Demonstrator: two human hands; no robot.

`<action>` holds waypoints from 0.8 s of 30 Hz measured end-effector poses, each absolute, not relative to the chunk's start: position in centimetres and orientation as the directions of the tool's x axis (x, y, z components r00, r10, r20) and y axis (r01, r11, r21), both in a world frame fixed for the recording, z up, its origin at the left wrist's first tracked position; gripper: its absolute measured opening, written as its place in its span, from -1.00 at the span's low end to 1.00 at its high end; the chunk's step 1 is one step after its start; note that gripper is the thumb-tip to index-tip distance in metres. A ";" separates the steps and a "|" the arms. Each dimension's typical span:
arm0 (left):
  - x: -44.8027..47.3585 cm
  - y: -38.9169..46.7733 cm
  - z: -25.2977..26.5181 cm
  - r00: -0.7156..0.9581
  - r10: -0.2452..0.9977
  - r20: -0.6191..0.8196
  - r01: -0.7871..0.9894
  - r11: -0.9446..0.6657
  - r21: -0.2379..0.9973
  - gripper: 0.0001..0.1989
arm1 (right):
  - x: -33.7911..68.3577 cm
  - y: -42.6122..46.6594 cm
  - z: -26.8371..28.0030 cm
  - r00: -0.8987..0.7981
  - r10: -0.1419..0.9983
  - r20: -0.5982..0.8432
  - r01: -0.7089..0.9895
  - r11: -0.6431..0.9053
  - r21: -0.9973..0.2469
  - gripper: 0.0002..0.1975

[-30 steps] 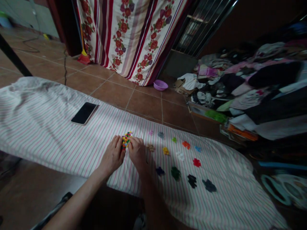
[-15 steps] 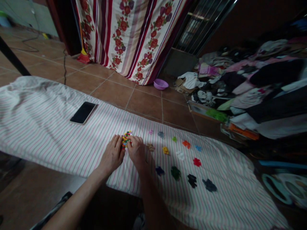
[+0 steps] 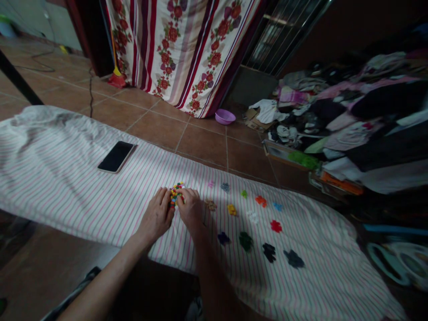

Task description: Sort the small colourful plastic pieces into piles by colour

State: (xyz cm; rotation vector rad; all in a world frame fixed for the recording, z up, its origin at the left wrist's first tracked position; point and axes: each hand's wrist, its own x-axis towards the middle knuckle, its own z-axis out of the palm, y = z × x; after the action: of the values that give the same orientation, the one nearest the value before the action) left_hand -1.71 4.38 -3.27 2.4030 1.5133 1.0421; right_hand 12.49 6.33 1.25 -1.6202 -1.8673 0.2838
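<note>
We record one mixed pile of small coloured pieces (image 3: 176, 191), too small for us to identify further, on a worktop (image 3: 83, 196) covered in striped cloth, lying between two bare hands. Left hand (image 3: 156, 211): fingers drawn together along the pile's left edge; we cannot tell whether it grips a piece. Right hand (image 3: 190, 206): fingers curled over the pile's right side; whether it pinches anything we cannot tell. To the right of the hands we count thirteen single-colour clusters, set apart in three slanting rows. Far row: pink cluster (image 3: 211, 183), grey cluster (image 3: 225, 187), lime-green cluster (image 3: 244, 193), orange cluster (image 3: 261, 201), light-blue cluster (image 3: 277, 206). Middle row: tan cluster (image 3: 210, 204), yellow cluster (image 3: 232, 209), white cluster (image 3: 253, 217), red cluster (image 3: 276, 226). Near row: dark-blue cluster (image 3: 223, 238), dark-green cluster (image 3: 246, 241), black cluster (image 3: 269, 252), charcoal cluster (image 3: 294, 258). Left of the hands, well apart, we list one smartphone (image 3: 117, 157), dark screen upward. Beyond, on the tiled floor (image 3: 203, 138): one purple basin (image 3: 225, 117), near a floral striped curtain (image 3: 172, 53).
</note>
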 end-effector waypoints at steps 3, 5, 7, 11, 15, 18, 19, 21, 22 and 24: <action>-1.7 4.4 -3.4 0.255 0.828 0.499 0.752 -0.494 0.436 -0.49 | 12.7 6.3 1.2 0.005 0.939 0.343 0.785 0.209 -0.583 -0.71; -1.7 4.4 -3.4 0.255 0.829 0.498 0.751 -0.494 0.438 -0.49 | 12.8 6.3 1.3 0.030 0.935 0.354 0.763 0.207 -0.612 -0.69; -1.7 4.4 -3.3 0.257 0.835 0.486 0.751 -0.489 0.444 -0.49 | 12.9 6.4 1.3 0.052 0.931 0.361 0.737 0.208 -0.643 -0.68; -1.7 4.4 -3.1 0.261 0.847 0.463 0.751 -0.479 0.454 -0.49 | 13.2 6.5 1.4 0.108 0.922 0.371 0.658 0.213 -0.722 -0.68; -1.8 4.4 -3.0 0.263 0.852 0.453 0.750 -0.476 0.459 -0.48 | 13.9 6.4 1.5 0.169 0.924 0.344 0.585 0.187 -0.789 -0.71; -1.8 4.4 -2.9 0.264 0.851 0.455 0.757 -0.475 0.449 -0.48 | 14.3 6.3 1.5 0.209 0.921 0.329 0.553 0.166 -0.817 -0.74; -1.8 4.4 -2.9 0.263 0.850 0.457 0.760 -0.474 0.444 -0.49 | 14.4 6.3 1.5 0.222 0.919 0.326 0.541 0.162 -0.825 -0.75; -1.8 4.4 -2.9 0.265 0.847 0.461 0.762 -0.477 0.438 -0.50 | 14.6 6.3 1.6 0.240 0.915 0.324 0.517 0.162 -0.841 -0.75; -1.8 4.4 -2.9 0.268 0.846 0.461 0.761 -0.479 0.437 -0.50 | 14.7 6.3 1.6 0.247 0.913 0.325 0.508 0.164 -0.846 -0.74; -1.8 4.4 -2.8 0.267 0.848 0.458 0.760 -0.478 0.441 -0.50 | 15.0 6.3 1.7 0.261 0.908 0.329 0.502 0.163 -0.850 -0.74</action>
State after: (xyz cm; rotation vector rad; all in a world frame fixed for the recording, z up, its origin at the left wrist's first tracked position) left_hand -1.83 4.44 -2.83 2.3918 1.5281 0.9985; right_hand 15.04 6.29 1.73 -1.4841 -1.3850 0.4878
